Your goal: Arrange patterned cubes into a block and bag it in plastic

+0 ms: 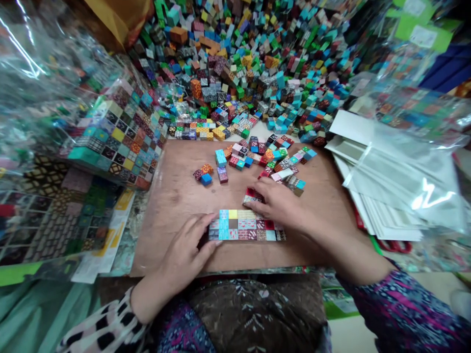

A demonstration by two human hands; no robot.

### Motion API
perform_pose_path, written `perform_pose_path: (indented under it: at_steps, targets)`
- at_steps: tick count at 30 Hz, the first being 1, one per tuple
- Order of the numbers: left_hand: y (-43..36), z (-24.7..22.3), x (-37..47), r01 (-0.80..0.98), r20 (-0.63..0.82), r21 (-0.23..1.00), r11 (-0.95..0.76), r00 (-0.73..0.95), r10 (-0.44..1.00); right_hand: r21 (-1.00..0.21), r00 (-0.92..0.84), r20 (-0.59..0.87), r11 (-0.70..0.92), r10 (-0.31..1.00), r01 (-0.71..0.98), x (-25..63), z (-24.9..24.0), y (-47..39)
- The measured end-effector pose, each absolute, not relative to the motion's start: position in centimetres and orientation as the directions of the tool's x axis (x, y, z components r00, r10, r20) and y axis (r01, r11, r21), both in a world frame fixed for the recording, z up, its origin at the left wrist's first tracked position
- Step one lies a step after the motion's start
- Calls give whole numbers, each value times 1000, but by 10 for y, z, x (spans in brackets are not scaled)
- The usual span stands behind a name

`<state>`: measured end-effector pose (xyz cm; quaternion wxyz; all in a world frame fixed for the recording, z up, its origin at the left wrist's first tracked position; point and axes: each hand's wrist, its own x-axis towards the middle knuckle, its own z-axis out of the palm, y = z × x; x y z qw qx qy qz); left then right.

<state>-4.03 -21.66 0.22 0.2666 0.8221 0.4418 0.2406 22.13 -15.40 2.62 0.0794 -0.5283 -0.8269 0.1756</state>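
Two sleeved hands (186,242) (277,201) flank perhaps three block rows (243,224).

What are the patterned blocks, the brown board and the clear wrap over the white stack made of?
Patterned blocks: perhaps plastic or coated wood; straight edges and printed-looking faces leave it open, as does their finish.
Brown board: likely wood or plywood, fairly dull, judging by its brown, faintly mottled surface.
Clear wrap: probably thin, glossy plastic film, being see-through with bright glare.

There are two hands (186,242) (275,203), one board (176,191), one panel (246,225) on it, and uncountable blocks (196,88).
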Motion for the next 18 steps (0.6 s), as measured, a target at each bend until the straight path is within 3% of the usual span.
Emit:
perform_pose_path:
  at_steps: [13, 18]
  targets:
    - [-220, -6, -41, 595, 185, 645, -480, 487, 853, -315, -352, -26, 327, 936, 891, 243, 22, -168]
    - [-220, -6, -41, 609, 184, 635, -476, 479, 858, -271, -252, 76, 263, 965, 926, 259, 31, -192]
